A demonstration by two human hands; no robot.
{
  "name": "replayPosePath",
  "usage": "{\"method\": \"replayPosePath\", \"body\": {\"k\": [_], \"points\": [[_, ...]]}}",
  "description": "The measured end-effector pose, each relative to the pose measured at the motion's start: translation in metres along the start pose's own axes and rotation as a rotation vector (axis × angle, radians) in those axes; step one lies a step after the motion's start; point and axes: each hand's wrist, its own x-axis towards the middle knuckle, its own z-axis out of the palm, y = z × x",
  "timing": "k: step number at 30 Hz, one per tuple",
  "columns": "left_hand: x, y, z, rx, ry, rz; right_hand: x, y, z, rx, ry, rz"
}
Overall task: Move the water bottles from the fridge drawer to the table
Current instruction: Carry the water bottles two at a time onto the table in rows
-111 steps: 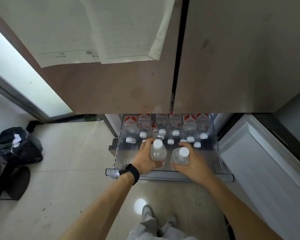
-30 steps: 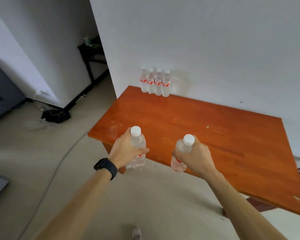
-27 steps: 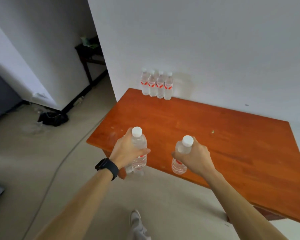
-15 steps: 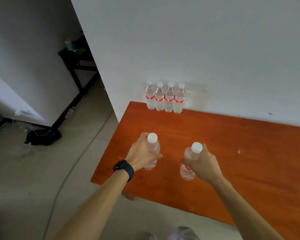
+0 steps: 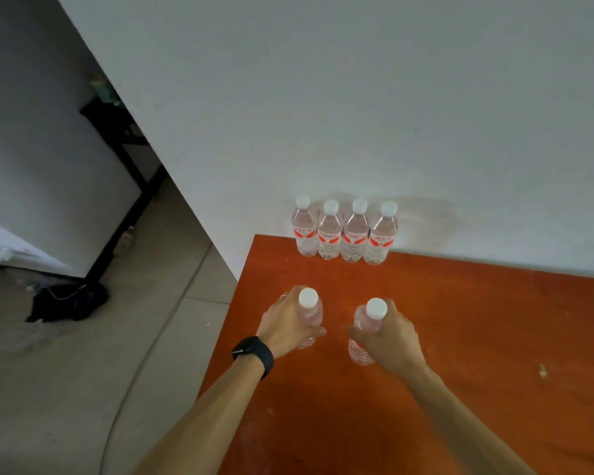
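Our left hand [image 5: 285, 329] grasps the left bottle [image 5: 310, 313], our right hand [image 5: 390, 341] the right bottle [image 5: 363, 332]. Both are now well over the table [image 5: 477, 320], nearer to the row of four bottles [image 5: 345, 236] at the wall [image 5: 357, 97] than before.

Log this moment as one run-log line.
stage: delivery | left hand: grips left bottle | right hand: grips right bottle | both above table, contact unclear | four bottles upright by wall
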Motion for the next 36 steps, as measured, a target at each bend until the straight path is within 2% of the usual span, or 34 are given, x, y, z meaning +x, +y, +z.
{"method": "replayPosePath", "body": {"k": [5, 11, 20, 23, 26, 36], "points": [[0.066, -0.007, -0.018, -0.07, 0.001, 0.018, 0.059, -0.036, 0.018, 0.033, 0.094, 0.03], [0.136, -0.007, -0.043, -0.058, 0.017, 0.122, 0.114, -0.076, 0.037, 0.143, 0.194, -0.097], [0.163, -0.037, -0.045, -0.263, -0.008, 0.126, 0.134, -0.074, 0.061, 0.162, 0.188, -0.136], [0.161, -0.044, -0.041, -0.227, 0.008, 0.142, 0.128, -0.064, 0.065, 0.176, 0.143, -0.049], [0.161, -0.047, -0.037, -0.228, -0.055, 0.127, 0.128, -0.057, 0.069, 0.197, 0.059, -0.004], [0.168, -0.047, -0.026, -0.23, 0.028, 0.088, 0.144, -0.056, 0.079, 0.21, 0.048, -0.075]]}}
